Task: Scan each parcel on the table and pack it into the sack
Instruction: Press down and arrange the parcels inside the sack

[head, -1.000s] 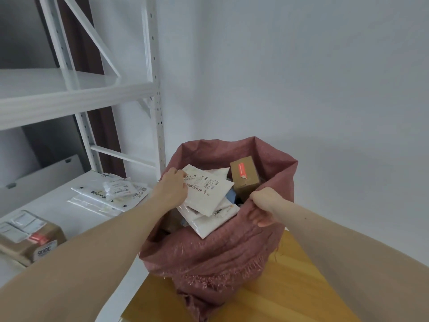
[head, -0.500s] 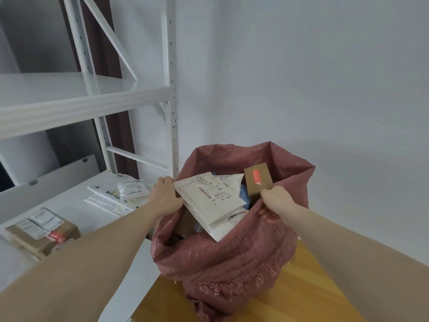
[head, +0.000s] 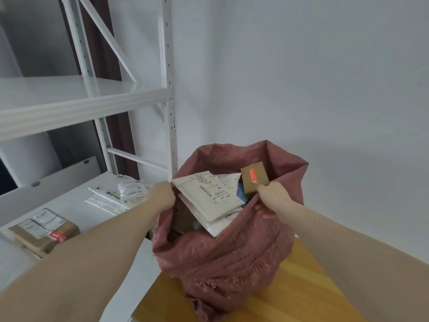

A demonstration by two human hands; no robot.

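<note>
Gripping the rim of the sack [head: 222, 256], both hands hold its mouth apart: left hand [head: 162, 195] clenched on the left edge, right hand [head: 272, 198] clenched on the right edge, fingers curled into the fabric. Sack is dusty-pink woven plastic, frayed at the folded rim, standing on a yellow wooden surface [head: 290, 296]. Inside, near the top: 2 flat white mailers [head: 209, 198] with barcode labels, stacked and tilted; a small brown box [head: 253, 178] with an orange sticker, just beside the right hand. On the white shelf [head: 76, 212] left of the sack: clear poly bags [head: 120, 194] and a taped brown carton [head: 44, 231].
</note>
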